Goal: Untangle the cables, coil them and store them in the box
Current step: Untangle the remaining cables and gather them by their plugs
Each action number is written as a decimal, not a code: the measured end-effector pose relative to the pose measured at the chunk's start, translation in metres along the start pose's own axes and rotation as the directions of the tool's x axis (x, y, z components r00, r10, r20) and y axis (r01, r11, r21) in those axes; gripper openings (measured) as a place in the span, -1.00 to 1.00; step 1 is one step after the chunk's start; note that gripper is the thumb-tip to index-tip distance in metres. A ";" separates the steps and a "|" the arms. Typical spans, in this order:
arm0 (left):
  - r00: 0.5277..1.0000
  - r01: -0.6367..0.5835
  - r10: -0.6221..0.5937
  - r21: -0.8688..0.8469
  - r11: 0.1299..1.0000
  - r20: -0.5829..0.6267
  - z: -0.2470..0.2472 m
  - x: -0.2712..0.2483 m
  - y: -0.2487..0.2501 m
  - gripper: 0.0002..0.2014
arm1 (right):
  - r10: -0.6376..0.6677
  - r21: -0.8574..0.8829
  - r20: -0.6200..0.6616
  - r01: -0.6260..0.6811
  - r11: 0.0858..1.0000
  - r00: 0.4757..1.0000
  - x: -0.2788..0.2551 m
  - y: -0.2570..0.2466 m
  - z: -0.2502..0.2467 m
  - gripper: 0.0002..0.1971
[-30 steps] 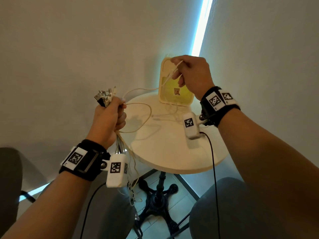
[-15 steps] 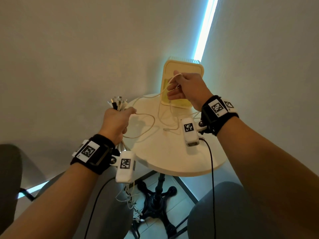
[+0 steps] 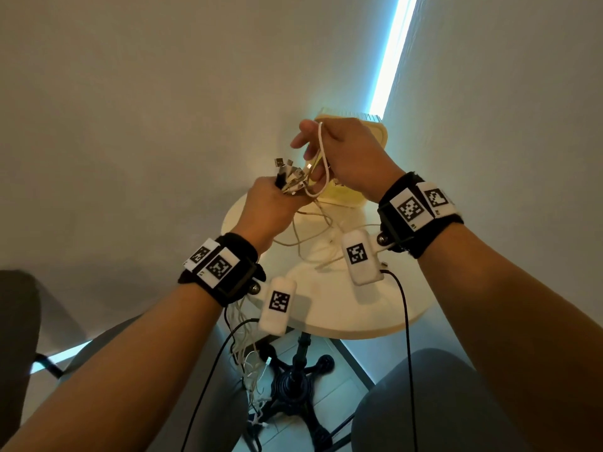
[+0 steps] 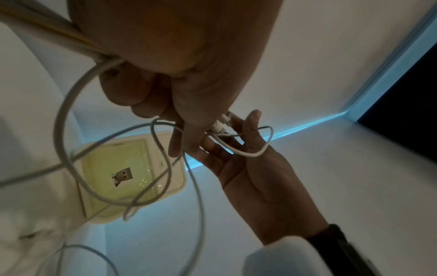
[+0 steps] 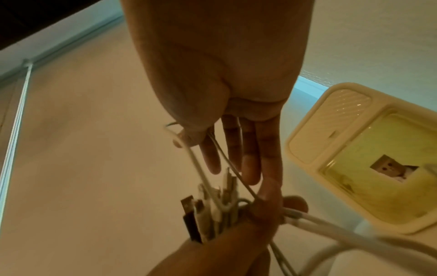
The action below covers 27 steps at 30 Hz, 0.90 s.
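Observation:
My left hand [image 3: 277, 199] grips a bundle of cable ends, with several plugs [image 3: 290, 176] sticking up out of the fist. My right hand [image 3: 339, 151] is just above it, fingers mostly straight, and pinches a loop of white cable [image 3: 322, 158] between thumb and forefinger. In the right wrist view that white cable [image 5: 196, 164] runs from the thumb down into the plugs [image 5: 208, 211]. The yellow box [image 3: 380, 133] stands at the table's far side, partly hidden by my right hand. It looks empty in the left wrist view, box [image 4: 175, 186]. Slack cable loops [image 3: 306, 230] lie on the table.
The round cream table [image 3: 359, 308] stands in a corner between two walls, on a black pedestal foot [image 3: 293, 383]. Loose cable ends [image 3: 248, 353] hang from under my left wrist towards the floor. My knees are below the table's near edge.
My right hand has moved left from the box, bringing its cable loop to the plugs. My left hand has moved right and further out over the table. The hands now nearly touch.

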<state>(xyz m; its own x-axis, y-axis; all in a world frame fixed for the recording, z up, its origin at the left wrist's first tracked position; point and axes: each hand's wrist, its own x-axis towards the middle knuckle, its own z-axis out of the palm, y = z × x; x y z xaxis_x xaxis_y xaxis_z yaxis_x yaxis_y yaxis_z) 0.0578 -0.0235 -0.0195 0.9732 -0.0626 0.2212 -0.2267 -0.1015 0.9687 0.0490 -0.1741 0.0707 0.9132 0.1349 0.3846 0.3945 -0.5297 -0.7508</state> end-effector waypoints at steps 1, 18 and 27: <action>1.000 0.005 -0.005 0.014 1.000 0.006 0.000 0.002 -0.002 -0.69 | -0.008 0.029 -0.008 0.008 1.000 1.000 0.000 0.000 -0.003 -0.62; 0.987 0.098 -0.117 -0.158 0.983 -0.114 -0.066 -0.008 -0.006 -0.65 | -0.255 -0.293 -0.246 0.179 0.939 0.935 -0.003 -0.038 -0.022 -0.49; 0.982 0.023 -0.085 -0.341 0.940 -0.168 -0.150 -0.026 0.022 -0.43 | 0.037 -0.034 0.037 -0.036 0.999 0.999 -0.011 -0.060 0.036 -0.43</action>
<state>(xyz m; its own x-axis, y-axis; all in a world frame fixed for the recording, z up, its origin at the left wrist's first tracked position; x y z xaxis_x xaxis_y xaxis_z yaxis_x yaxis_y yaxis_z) 0.0337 0.1248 0.0127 0.9815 0.1141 0.1537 -0.1774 0.2418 0.9540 0.0192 -0.1134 0.0920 0.9303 0.1461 0.3364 0.3579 -0.5624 -0.7454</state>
